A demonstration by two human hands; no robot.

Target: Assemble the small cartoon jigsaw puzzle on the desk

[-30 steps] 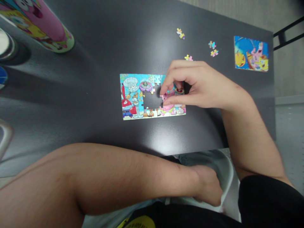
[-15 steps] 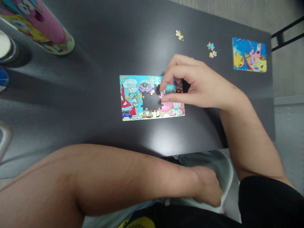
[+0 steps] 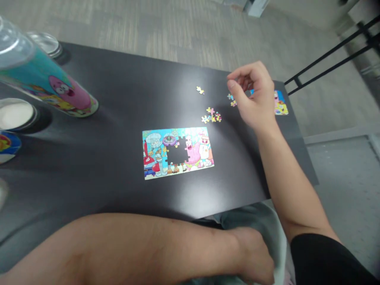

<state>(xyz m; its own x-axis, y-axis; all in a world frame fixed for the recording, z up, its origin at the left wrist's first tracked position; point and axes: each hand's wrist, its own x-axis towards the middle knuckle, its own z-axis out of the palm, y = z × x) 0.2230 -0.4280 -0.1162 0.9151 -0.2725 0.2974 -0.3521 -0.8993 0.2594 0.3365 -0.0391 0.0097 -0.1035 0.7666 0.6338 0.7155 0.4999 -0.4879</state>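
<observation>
A partly assembled cartoon jigsaw puzzle [image 3: 196, 156] lies flat on the dark table, with a gap in its middle through which the tabletop shows. Up and to the right of it, my right hand [image 3: 253, 93] is raised above the table, fingers loosely curled, thumb and index tips close but apart, with nothing visible between them. Beneath and beside that hand are two loose puzzle pieces [image 3: 233, 103] and a blue picture card [image 3: 280, 105], partly covered. My left hand [image 3: 252, 253] rests low over my lap at the table's front edge; its fingers are hidden.
A heap of several loose pieces [image 3: 212, 115] lies just above the puzzle, with a single piece [image 3: 200, 90] farther back. At left stand a tall cartoon-printed container [image 3: 68, 91], an open round tin [image 3: 18, 114] and a clear lid [image 3: 44, 42]. A black metal frame [image 3: 323, 51] stands beyond the right edge.
My right hand has lifted off the puzzle and moved up and right, uncovering its right side and the heap of pieces. The view has tilted up. My left hand stays on my lap.
</observation>
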